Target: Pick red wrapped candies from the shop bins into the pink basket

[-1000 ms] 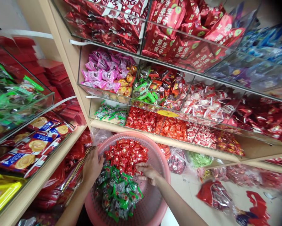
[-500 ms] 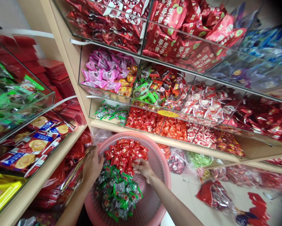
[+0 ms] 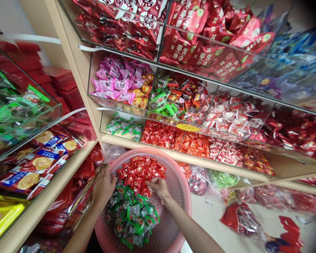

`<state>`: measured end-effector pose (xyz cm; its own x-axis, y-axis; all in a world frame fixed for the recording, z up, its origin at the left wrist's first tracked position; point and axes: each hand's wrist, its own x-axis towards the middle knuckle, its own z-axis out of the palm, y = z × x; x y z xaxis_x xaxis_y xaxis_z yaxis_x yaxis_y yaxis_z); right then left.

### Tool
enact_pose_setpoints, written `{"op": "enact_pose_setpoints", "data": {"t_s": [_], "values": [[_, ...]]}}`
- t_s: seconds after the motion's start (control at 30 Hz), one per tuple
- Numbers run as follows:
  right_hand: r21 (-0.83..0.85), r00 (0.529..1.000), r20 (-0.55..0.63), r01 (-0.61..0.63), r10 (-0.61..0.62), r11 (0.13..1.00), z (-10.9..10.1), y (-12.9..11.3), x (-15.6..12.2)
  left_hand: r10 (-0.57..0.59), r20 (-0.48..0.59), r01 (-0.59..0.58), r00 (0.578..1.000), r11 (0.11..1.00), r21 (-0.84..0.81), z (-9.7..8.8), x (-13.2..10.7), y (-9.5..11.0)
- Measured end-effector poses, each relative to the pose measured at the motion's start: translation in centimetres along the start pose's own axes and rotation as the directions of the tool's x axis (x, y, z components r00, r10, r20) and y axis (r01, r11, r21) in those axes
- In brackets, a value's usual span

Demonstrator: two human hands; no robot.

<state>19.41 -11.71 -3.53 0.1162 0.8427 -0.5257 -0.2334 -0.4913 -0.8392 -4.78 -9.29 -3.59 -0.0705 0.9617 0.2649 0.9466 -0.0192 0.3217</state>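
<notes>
A round pink plastic basket (image 3: 185, 186) with perforated sides holds two heaps of wrapped candies. Red-wrapped candies (image 3: 140, 170) fill its far side, and clear-and-green-wrapped candies (image 3: 137, 219) lie nearer to me. My left hand (image 3: 103, 184) clasps the basket's left rim, thumb on the inside and fingers over the outside. Inside the basket, my right hand (image 3: 159, 188) is closed at the right edge of the red heap, its thumb and fingertips pinching a red-wrapped candy. The fingertips partly cover that candy.
Shelves with clear bins (image 3: 177, 123) of sorted candies rise behind the basket. A wooden shelf edge (image 3: 49, 196) with biscuit packs (image 3: 42, 161) runs along the left. On the floor at right lie bagged candies (image 3: 200, 181) and a red bag (image 3: 239, 218).
My right hand has shifted very slightly left and up at the red candies. My left hand and the basket stay where they were.
</notes>
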Motion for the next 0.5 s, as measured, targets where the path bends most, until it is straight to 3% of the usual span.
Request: {"op": "enact_pose_setpoints", "data": {"t_s": [0.17, 0.27, 0.37, 0.5], "values": [[-0.168, 0.998, -0.053, 0.020, -0.030, 0.986, 0.0, 0.5, 0.5, 0.005, 0.004, -0.005, 1.000, 1.000, 0.003, 0.2, 0.0, -0.2], [-0.362, 0.986, -0.086, 0.101, -0.141, 0.927, -0.2, 0.2, 0.6, 0.010, -0.001, -0.010, 1.000, 1.000, 0.006, 0.2, 0.0, -0.2], [-0.533, 0.929, -0.080, 0.266, -0.361, 0.803, -0.5, -1.8, 0.7, 0.014, -0.007, -0.014, 1.000, 1.000, 0.003, 0.1, 0.0, -0.1], [-0.595, 0.822, 0.031, 0.473, -0.569, 0.650, -0.3, -7.3, 1.6, 0.009, 0.005, -0.009, 1.000, 1.000, 0.005, 0.0, 0.0, -0.1]]}}
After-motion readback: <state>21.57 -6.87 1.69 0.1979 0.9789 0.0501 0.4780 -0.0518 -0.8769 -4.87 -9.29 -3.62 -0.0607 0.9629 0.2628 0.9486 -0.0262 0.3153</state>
